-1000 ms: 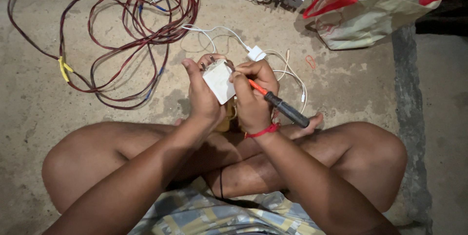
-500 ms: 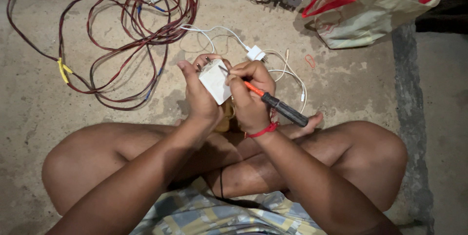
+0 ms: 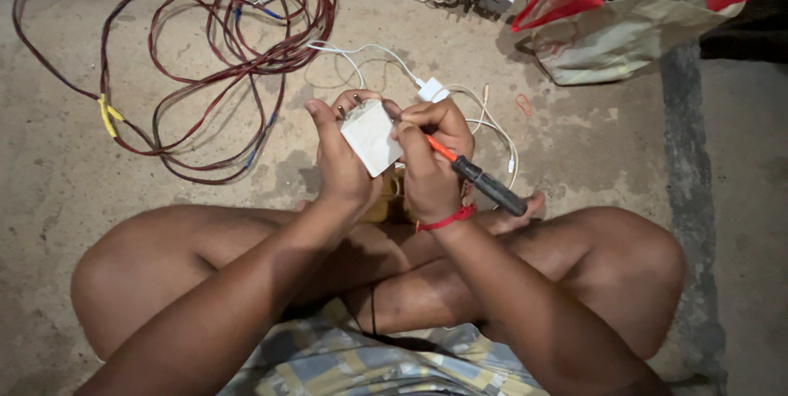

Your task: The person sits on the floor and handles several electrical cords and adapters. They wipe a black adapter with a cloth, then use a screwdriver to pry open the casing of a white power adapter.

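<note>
One small white box (image 3: 371,137) sits between both hands, above the crossed legs. The left hand (image 3: 341,162) is closed around its left side, with the thumb on the edge. The right hand (image 3: 431,158) grips a screwdriver (image 3: 480,180) (orange shaft, black handle) whose tip touches the box. On the floor behind lie a white cable (image 3: 484,121), a red wire coil (image 3: 238,43) and a bag (image 3: 632,22).

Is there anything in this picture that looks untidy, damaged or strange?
Nothing looks damaged. The left hand holds a small white box and the right hand works a screwdriver at it. The red cable lies in a loose tangle on the concrete floor, beside a slumped bag.
</note>
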